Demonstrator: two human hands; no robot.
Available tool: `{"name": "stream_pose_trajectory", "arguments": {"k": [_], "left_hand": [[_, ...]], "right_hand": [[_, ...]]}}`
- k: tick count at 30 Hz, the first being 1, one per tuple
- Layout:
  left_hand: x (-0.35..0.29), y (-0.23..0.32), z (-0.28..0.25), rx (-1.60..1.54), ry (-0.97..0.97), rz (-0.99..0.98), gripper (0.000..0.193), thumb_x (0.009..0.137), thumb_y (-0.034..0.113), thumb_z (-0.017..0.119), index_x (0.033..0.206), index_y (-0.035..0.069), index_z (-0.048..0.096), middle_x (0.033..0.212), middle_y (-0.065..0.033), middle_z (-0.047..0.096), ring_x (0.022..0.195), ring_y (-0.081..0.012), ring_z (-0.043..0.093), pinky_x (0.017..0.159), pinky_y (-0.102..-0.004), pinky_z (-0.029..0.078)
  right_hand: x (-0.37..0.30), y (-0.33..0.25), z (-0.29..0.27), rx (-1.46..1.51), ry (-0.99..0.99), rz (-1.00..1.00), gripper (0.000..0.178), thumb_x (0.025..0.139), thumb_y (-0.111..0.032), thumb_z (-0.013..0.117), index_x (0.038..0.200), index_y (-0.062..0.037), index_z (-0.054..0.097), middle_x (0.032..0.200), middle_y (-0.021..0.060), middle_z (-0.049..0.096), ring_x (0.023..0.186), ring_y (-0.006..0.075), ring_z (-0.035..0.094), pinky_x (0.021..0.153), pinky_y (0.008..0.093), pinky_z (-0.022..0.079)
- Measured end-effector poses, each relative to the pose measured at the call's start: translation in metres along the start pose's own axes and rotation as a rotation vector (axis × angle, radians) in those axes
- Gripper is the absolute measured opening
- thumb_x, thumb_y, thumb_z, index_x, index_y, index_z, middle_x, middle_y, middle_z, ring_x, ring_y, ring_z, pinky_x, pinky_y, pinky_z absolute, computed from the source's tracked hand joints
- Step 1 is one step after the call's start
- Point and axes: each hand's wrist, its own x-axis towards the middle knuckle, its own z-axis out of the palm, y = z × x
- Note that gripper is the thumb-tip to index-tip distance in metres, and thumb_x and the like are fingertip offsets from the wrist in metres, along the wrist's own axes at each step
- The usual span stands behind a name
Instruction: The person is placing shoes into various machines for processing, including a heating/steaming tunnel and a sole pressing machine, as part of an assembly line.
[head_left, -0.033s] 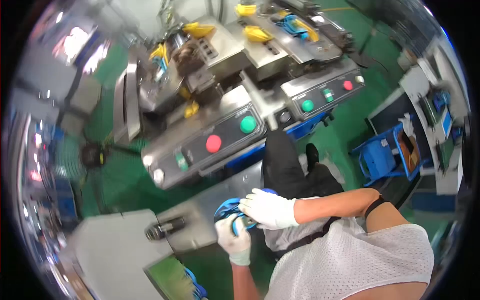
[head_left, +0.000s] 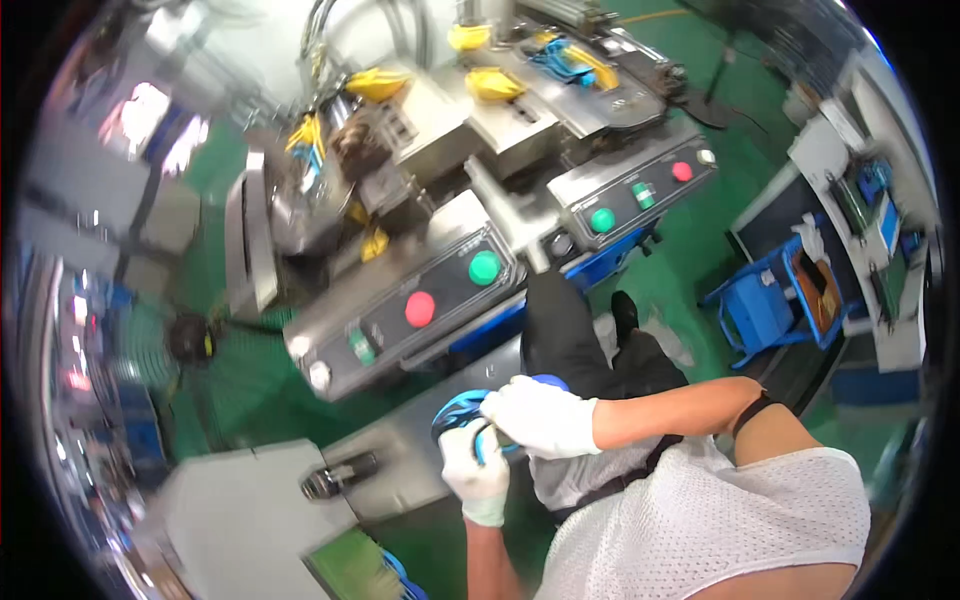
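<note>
In white gloves, both hands work close together over a bare metal plate in front of my lap. My left hand [head_left: 474, 474] has its fingers curled round the lower part of a blue, looped, strap-like piece [head_left: 462, 406] with dark parts. From the right, my right hand [head_left: 540, 418] closes on the same piece, and its fingers are bent over the edge. The gloves hide much of it, so its exact kind cannot be made out. A bit of darker blue [head_left: 551, 381] shows just beyond my right hand.
Ahead stands a machine with two button panels [head_left: 420, 309] and yellow parts [head_left: 494, 84] on top. A dark cylindrical metal part [head_left: 340, 476] lies left of my hands. A green board [head_left: 352, 562] is below it. A blue cart [head_left: 765, 308] stands at right.
The view has shifted slightly, so the machine sits a little further left. My left hand has turned a little against the blue piece; both hands keep hold of it.
</note>
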Motion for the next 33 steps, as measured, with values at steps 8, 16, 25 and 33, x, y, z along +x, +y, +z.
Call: {"name": "stream_pose_trajectory", "arguments": {"k": [8,16,25,33], "left_hand": [[0.155,0.161,0.092,-0.281,-0.661,0.558,0.035,0.088,0.006,0.074,0.122,0.004,0.066,0.109,-0.0172,0.068,0.089,-0.0316,0.070,0.077,-0.0381,0.057],[0.373,0.176,0.247,-0.339,-0.411,0.341,0.046,0.095,0.014,0.069,0.137,0.000,0.056,0.131,-0.0157,0.061,0.120,-0.0254,0.059,0.103,-0.0371,0.048],[0.518,0.149,0.447,-0.356,-0.428,0.168,0.063,0.097,0.020,0.069,0.149,-0.004,0.044,0.112,-0.0134,0.067,0.094,-0.0172,0.065,0.081,-0.0287,0.054],[0.581,0.125,0.489,-0.190,-0.213,0.465,0.024,0.104,0.008,0.057,0.125,0.006,0.068,0.110,-0.0062,0.070,0.092,-0.0136,0.063,0.083,-0.0268,0.054]], "right_hand": [[-0.131,0.064,-0.131,0.410,0.213,0.670,0.061,0.086,-0.030,0.079,0.130,0.0021,0.051,0.105,0.0197,0.068,0.098,0.0324,0.068,0.084,0.0425,0.056],[-0.252,0.110,-0.025,1.601,0.955,0.665,0.076,0.088,-0.040,0.081,0.138,0.0081,0.051,0.122,0.0069,0.064,0.106,0.0142,0.062,0.093,0.0294,0.051],[-0.282,0.168,-0.029,1.819,1.220,0.710,0.098,0.075,-0.049,0.090,0.144,0.0068,0.047,0.134,0.0081,0.061,0.121,0.0184,0.058,0.107,0.0354,0.045],[-0.288,0.209,-0.020,1.828,1.287,0.672,0.098,0.075,-0.047,0.091,0.144,0.0069,0.047,0.135,0.0078,0.060,0.121,0.0174,0.058,0.107,0.0346,0.044]]}}
